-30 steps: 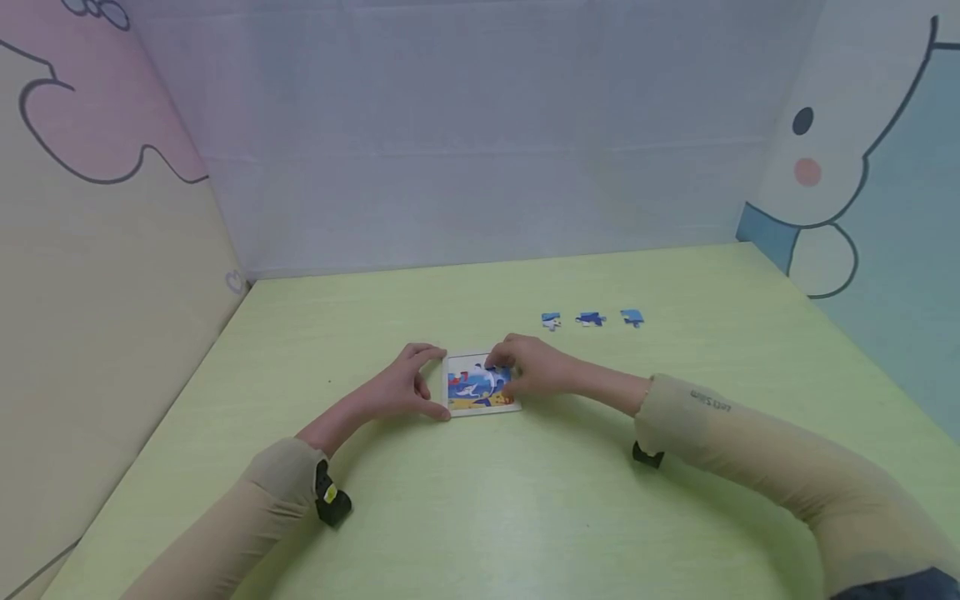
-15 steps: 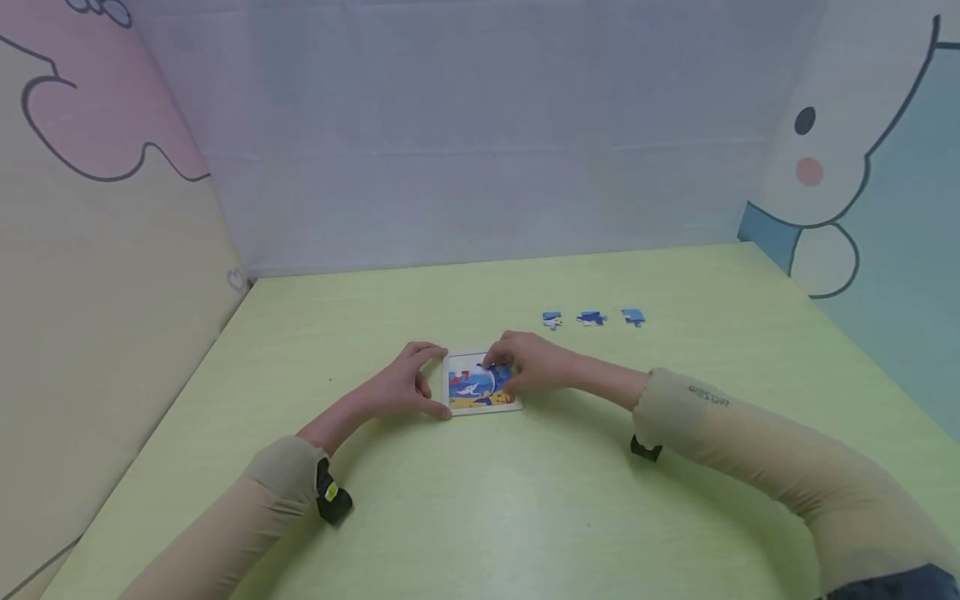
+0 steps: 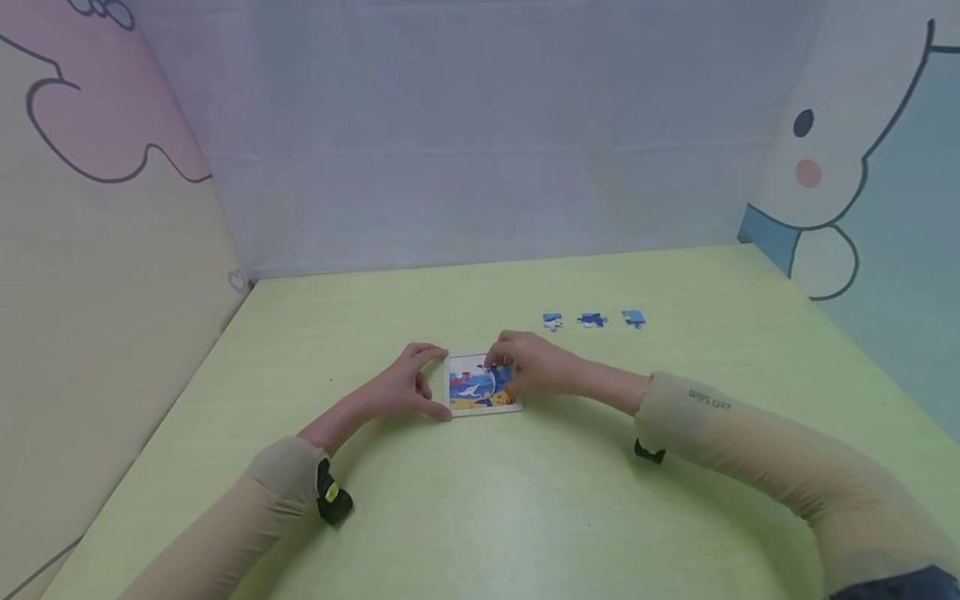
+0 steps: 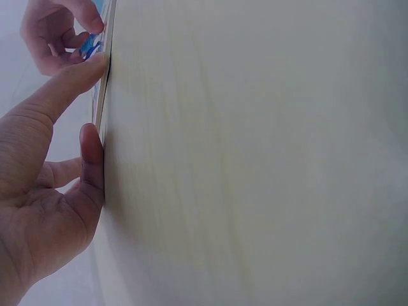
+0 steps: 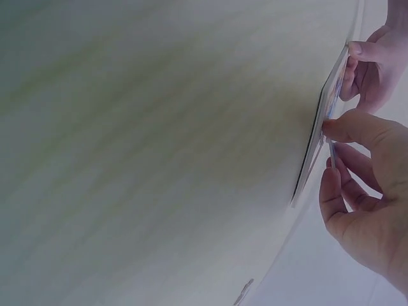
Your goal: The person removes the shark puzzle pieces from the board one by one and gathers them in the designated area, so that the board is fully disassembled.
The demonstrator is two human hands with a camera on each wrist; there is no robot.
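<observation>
A small puzzle board (image 3: 487, 411) with a white border and a sea picture lies on the table. My left hand (image 3: 393, 389) holds its left edge, thumb at the near corner and index finger at the far one. Over the board's right half, my right hand (image 3: 538, 367) pinches a puzzle piece (image 5: 332, 155), tilted up from the picture. In the left wrist view this blue-and-white piece (image 4: 89, 48) shows between the fingers. The right fingers hide part of the picture, and the piece's full outline cannot be made out.
Three loose puzzle pieces lie in a row beyond the right hand: a left one (image 3: 552, 321), a middle one (image 3: 592, 320) and a right one (image 3: 633, 318). A pale cloth (image 3: 480, 167) hangs behind the yellow-green table (image 3: 480, 500). Printed panels flank both sides.
My right hand has shifted slightly over the board, its fingers still around the piece. The left hand and the loose pieces stay where they were.
</observation>
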